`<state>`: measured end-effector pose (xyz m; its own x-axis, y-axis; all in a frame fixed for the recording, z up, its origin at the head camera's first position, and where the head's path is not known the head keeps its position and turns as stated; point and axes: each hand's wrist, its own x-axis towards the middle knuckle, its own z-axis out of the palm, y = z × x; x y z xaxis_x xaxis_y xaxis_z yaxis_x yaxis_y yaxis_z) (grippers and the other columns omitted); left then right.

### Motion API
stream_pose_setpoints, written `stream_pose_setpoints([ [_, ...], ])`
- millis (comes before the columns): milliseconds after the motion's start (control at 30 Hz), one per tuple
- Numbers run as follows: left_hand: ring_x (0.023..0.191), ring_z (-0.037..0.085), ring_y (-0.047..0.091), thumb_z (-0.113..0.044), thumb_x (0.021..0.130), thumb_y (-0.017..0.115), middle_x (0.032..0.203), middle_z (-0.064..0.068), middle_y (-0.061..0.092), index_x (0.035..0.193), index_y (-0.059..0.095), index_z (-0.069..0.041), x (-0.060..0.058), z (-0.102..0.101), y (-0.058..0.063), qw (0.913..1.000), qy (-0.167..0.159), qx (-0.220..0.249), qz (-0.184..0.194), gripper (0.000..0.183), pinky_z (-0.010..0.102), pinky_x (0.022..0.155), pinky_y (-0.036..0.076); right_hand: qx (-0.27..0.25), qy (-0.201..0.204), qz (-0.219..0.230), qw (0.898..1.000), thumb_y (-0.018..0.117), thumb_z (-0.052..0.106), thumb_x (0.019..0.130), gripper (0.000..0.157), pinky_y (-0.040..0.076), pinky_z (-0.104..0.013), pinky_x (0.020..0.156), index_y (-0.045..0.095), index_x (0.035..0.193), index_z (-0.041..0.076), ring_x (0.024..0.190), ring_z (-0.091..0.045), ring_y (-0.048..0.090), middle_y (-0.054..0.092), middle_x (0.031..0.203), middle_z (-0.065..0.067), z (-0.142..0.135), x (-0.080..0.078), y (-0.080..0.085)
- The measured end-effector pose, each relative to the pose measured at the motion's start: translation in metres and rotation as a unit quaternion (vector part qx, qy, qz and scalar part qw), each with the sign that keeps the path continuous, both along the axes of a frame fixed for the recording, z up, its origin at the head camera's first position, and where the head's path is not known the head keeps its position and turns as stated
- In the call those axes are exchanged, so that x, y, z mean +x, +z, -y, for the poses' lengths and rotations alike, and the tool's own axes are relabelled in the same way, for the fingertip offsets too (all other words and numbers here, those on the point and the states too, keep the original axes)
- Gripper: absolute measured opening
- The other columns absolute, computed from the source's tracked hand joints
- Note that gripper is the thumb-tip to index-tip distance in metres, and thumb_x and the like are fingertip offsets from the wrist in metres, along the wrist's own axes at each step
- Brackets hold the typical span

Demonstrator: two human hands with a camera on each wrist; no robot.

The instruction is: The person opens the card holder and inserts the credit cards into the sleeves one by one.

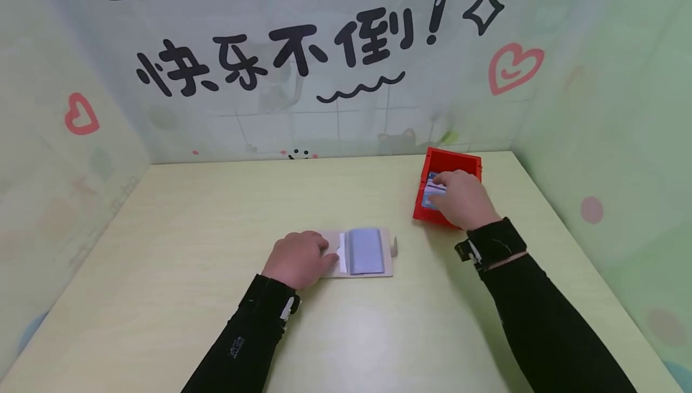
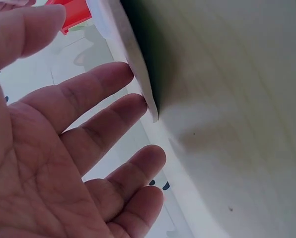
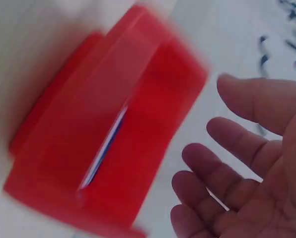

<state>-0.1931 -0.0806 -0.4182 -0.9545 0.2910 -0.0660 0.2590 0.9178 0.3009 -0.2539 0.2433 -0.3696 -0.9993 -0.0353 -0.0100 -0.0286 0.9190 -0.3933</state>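
Note:
A small card holder with a pale pink cover [image 1: 333, 267] lies unfolded on the table, its bluish-purple sleeves [image 1: 366, 252] on the right half and a clasp tab at the right end. My left hand [image 1: 296, 259] is at its left side; in the left wrist view two fingertips [image 2: 120, 74] touch the cover's edge while the thumb stands apart. Over a red box [image 1: 456, 158] farther right, my right hand [image 1: 465, 198] reaches above blue-and-white cards [image 1: 430, 191]. The right wrist view shows its fingers [image 3: 202, 158] loosely bent, holding nothing, beside the blurred box.
The pale wooden table [image 1: 189, 261] is bounded by a printed back wall [image 1: 259, 131] and side walls [image 1: 611, 140] close to the right. The red box stands near the table's back right corner.

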Motion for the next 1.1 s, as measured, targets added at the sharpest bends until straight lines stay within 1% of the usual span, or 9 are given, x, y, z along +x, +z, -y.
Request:
stream_pose_setpoints([
  [67,0.115,0.035,0.069,-0.04,0.1,0.068,0.129,0.007,0.074,0.119,0.079,-0.012,0.001,0.0,0.001,1.0,-0.004,-0.005,-0.005,0.036,0.05,0.096,0.056,0.053,0.001,0.014,0.999,0.08,0.02,0.091,0.06,0.055,-0.06,0.102,0.06,0.144,0.0,0.123,-0.044,0.056,0.062,0.139,-0.026,-0.013,-0.011,-0.002],
  [133,0.121,0.037,0.068,-0.04,0.1,0.067,0.133,0.008,0.073,0.121,0.079,-0.012,0.002,-0.001,0.001,0.9998,-0.006,-0.01,-0.012,0.037,0.052,0.099,0.056,0.095,0.013,0.03,0.995,0.081,0.021,0.09,0.062,0.048,-0.064,0.107,0.06,0.145,0.001,0.124,-0.044,0.056,0.064,0.139,-0.025,-0.021,-0.02,-0.006],
  [300,0.128,0.039,0.065,-0.041,0.1,0.067,0.138,0.008,0.071,0.125,0.078,-0.013,0.003,-0.002,0.0,0.9993,-0.001,-0.025,-0.027,0.039,0.055,0.103,0.053,0.148,0.028,0.048,0.987,0.086,0.023,0.086,0.064,0.028,-0.073,0.115,0.064,0.143,0.005,0.123,-0.043,0.057,0.072,0.13,-0.021,-0.027,-0.039,-0.018],
  [367,0.132,0.039,0.062,-0.042,0.1,0.067,0.141,0.009,0.069,0.128,0.076,-0.013,0.004,-0.003,0.0,0.9992,0.005,-0.028,-0.027,0.041,0.057,0.106,0.051,0.166,0.025,0.054,0.984,0.086,0.023,0.085,0.063,0.026,-0.074,0.115,0.066,0.142,0.007,0.119,-0.043,0.058,0.074,0.124,-0.019,-0.027,-0.043,-0.023],
  [467,0.138,0.039,0.058,-0.043,0.1,0.067,0.145,0.009,0.066,0.131,0.074,-0.013,0.005,-0.005,-0.001,0.9991,0.011,-0.029,-0.03,0.044,0.059,0.11,0.047,0.192,0.017,0.062,0.979,0.086,0.022,0.084,0.061,0.028,-0.071,0.112,0.067,0.14,0.009,0.115,-0.043,0.057,0.076,0.117,-0.017,-0.026,-0.047,-0.029],
  [567,0.14,0.04,0.055,-0.045,0.1,0.066,0.146,0.009,0.065,0.132,0.074,-0.014,0.006,-0.006,-0.003,0.9985,0.013,-0.037,-0.037,0.045,0.06,0.112,0.046,0.206,0.013,0.059,0.977,0.086,0.019,0.083,0.056,0.029,-0.069,0.11,0.07,0.135,0.009,0.113,-0.044,0.055,0.075,0.112,-0.017,-0.023,-0.048,-0.032],
  [733,0.142,0.04,0.053,-0.046,0.101,0.065,0.147,0.008,0.065,0.129,0.074,-0.015,0.008,-0.007,-0.005,0.9981,0.01,-0.045,-0.042,0.043,0.06,0.114,0.044,0.208,0.009,0.053,0.977,0.084,0.014,0.084,0.048,0.021,-0.072,0.115,0.072,0.13,0.007,0.117,-0.046,0.051,0.074,0.11,-0.019,-0.02,-0.046,-0.034],
  [867,0.144,0.039,0.051,-0.046,0.101,0.064,0.147,0.007,0.064,0.132,0.073,-0.015,0.008,-0.008,-0.005,0.9984,0.004,-0.04,-0.041,0.044,0.059,0.116,0.042,0.21,0.002,0.058,0.976,0.083,0.012,0.084,0.048,0.015,-0.074,0.119,0.07,0.13,0.005,0.12,-0.048,0.05,0.073,0.113,-0.02,-0.018,-0.045,-0.032],
  [1100,0.145,0.036,0.052,-0.046,0.102,0.064,0.146,0.008,0.065,0.134,0.072,-0.014,0.01,-0.009,-0.003,0.9982,-0.009,-0.04,-0.044,0.046,0.056,0.118,0.042,0.224,-0.007,0.058,0.973,0.083,0.013,0.085,0.046,0.02,-0.073,0.118,0.069,0.126,0.0,0.117,-0.048,0.051,0.071,0.115,-0.022,-0.018,-0.046,-0.031],
])
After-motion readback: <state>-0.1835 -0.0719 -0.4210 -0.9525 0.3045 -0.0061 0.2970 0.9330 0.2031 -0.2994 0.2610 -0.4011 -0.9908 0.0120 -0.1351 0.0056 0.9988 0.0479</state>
